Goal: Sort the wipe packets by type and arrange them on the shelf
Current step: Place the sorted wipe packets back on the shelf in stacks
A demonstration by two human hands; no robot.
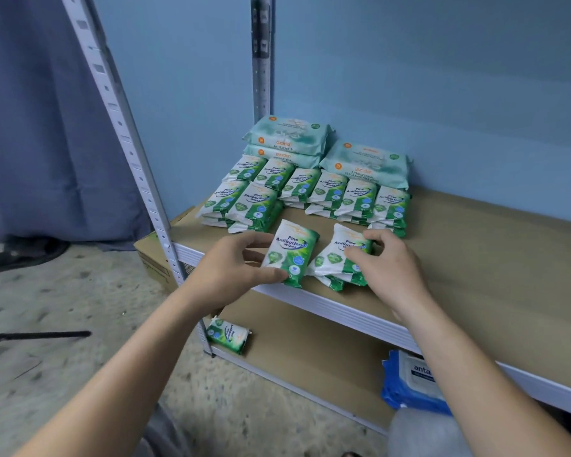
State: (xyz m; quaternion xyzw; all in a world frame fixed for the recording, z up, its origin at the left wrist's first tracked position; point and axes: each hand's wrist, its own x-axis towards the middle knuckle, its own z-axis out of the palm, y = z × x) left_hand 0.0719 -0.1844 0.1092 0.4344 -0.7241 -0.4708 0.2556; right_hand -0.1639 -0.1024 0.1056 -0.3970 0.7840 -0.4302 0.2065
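My left hand [238, 268] pinches a small green-and-white pine wipes packet [290, 255] near the front edge of the shelf board [475, 258]. My right hand [386, 262] grips a short stack of the same packets [338, 262] just to the right of it. Behind them, several more small pine packets [310, 192] lie in rows, some stacked two high. Three larger pale teal wipe packs sit at the back against the wall: two stacked on the left [287, 140] and one on the right [365, 163].
One pine packet [228, 336] lies on the lower shelf by the front left post [139, 173]. A blue wipes pack [412, 380] sits on that lower shelf at the right. A cardboard box [155, 258] stands on the floor to the left of the shelf.
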